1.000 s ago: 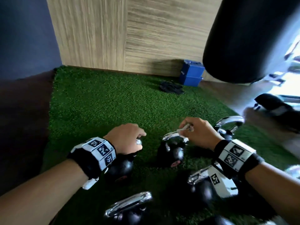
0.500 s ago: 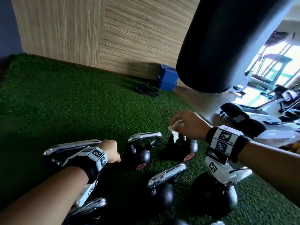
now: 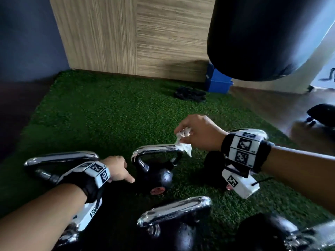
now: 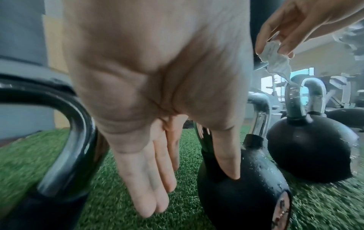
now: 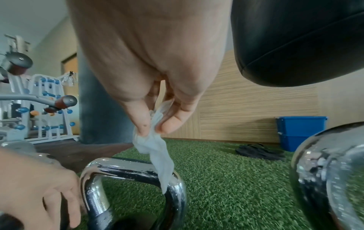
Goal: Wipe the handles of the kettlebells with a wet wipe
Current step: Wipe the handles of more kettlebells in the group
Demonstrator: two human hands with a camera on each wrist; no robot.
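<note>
Several black kettlebells with chrome handles stand on green turf. My right hand (image 3: 197, 133) pinches a crumpled white wet wipe (image 3: 184, 144) whose tail hangs onto the right end of the middle kettlebell's handle (image 3: 155, 148). In the right wrist view the wet wipe (image 5: 157, 147) drapes over that handle (image 5: 128, 169). My left hand (image 3: 117, 168) hangs beside the middle kettlebell (image 3: 156, 175) with straight fingers; in the left wrist view its thumb (image 4: 226, 157) touches the kettlebell's black body (image 4: 242, 191).
A big kettlebell handle (image 3: 59, 160) lies under my left wrist, another (image 3: 174, 209) is nearer me. A black punching bag (image 3: 262, 37) hangs at upper right. A blue box (image 3: 217, 82) and dark sandals (image 3: 190, 96) sit by the wooden wall. Gym machines stand right.
My right hand has moved with the wipe from the far-right kettlebell over to the middle kettlebell's handle. My left hand has come off the big handle and now hangs beside the middle kettlebell.
</note>
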